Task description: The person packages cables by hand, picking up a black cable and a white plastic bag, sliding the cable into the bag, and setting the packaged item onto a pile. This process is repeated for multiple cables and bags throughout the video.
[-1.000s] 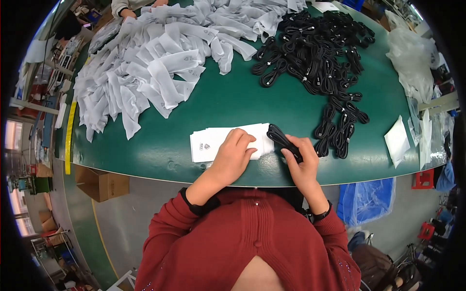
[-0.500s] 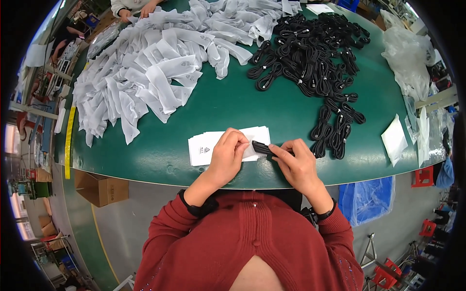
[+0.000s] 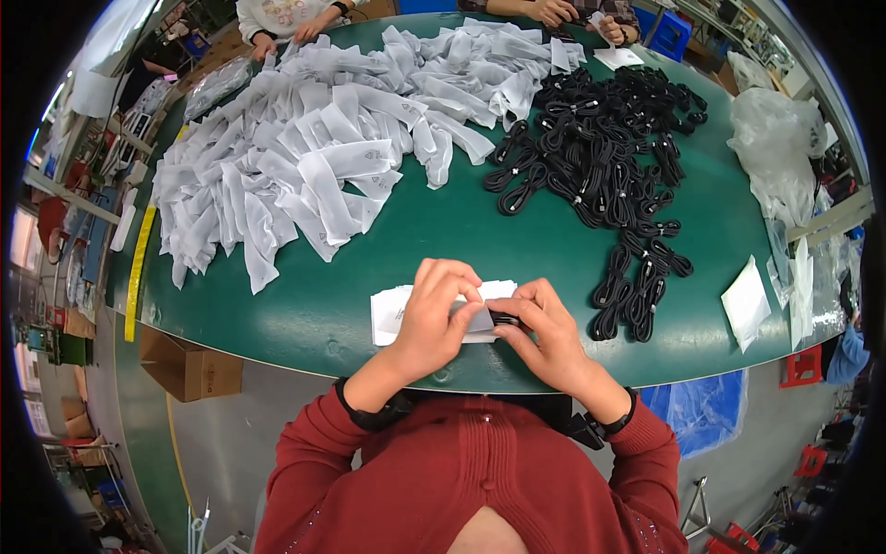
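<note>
A flat stack of white printed bags (image 3: 388, 312) lies near the table's front edge. My left hand (image 3: 432, 319) is above it, thumb and fingers pinching the mouth of a thin white bag (image 3: 481, 321). In my right hand (image 3: 546, 334), thumb and fingertips grip a folded black cable bundle (image 3: 504, 319). One end of the bundle is in the bag's mouth, and a dark shape shows through the thin wall. My fingers hide the rest of the cable.
A large heap of white bags (image 3: 318, 166) covers the table's far left. Coiled black cables (image 3: 600, 157) are piled at right, trailing nearer. A white sheet (image 3: 746, 303) and clear plastic (image 3: 775, 138) lie along the right. Two people's hands (image 3: 268, 44) work at the far edge.
The cable bundle has gone from outside the bag's mouth to partly inside it. My hands have come closer together. The view has shifted, showing more of the table's far side.
</note>
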Action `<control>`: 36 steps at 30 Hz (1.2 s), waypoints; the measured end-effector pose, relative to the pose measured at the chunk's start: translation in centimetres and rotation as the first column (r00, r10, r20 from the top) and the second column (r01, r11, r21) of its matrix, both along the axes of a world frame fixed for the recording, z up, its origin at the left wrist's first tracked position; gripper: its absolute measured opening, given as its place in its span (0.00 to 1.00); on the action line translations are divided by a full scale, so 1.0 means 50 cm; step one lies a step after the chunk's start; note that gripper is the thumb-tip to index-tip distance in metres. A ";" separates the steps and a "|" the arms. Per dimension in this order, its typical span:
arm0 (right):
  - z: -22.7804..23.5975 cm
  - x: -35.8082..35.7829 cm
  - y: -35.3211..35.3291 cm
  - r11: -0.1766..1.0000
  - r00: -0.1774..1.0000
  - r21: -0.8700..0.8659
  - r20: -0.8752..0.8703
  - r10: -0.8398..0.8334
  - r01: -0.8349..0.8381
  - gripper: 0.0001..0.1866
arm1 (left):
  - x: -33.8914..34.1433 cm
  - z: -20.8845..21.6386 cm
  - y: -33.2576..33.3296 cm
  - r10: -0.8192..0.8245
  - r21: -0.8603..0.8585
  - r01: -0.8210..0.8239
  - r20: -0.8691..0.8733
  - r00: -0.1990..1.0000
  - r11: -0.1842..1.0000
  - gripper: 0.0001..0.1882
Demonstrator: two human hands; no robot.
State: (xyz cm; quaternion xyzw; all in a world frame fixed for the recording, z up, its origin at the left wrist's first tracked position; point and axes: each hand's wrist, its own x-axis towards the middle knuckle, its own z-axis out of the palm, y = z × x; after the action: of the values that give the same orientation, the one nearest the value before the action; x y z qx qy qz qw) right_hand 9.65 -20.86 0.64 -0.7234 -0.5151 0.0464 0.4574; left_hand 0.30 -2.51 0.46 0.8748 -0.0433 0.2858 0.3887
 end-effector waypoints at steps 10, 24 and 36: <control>-0.067 0.232 0.127 0.911 0.926 -0.218 0.231 -0.300 0.349 0.19 | 0.050 0.079 0.250 0.075 -0.808 -0.012 0.040 0.996 0.589 0.10; -0.125 0.170 -0.002 0.796 0.794 -0.362 0.564 -0.227 0.485 0.26 | -0.037 -0.011 0.059 0.179 -0.148 -0.202 -0.157 0.971 0.968 0.06; -0.072 0.098 -0.026 0.962 0.940 -0.099 0.262 -0.221 0.254 0.26 | -0.007 -0.072 -0.032 0.037 0.097 -0.021 -0.171 0.985 0.995 0.07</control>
State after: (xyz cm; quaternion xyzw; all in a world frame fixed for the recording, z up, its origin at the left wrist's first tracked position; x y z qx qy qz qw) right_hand 14.56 -22.15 -2.96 -0.8089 -0.4731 -0.0661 0.3428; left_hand -0.07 -4.09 -3.14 0.9144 -0.0103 0.2120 0.3448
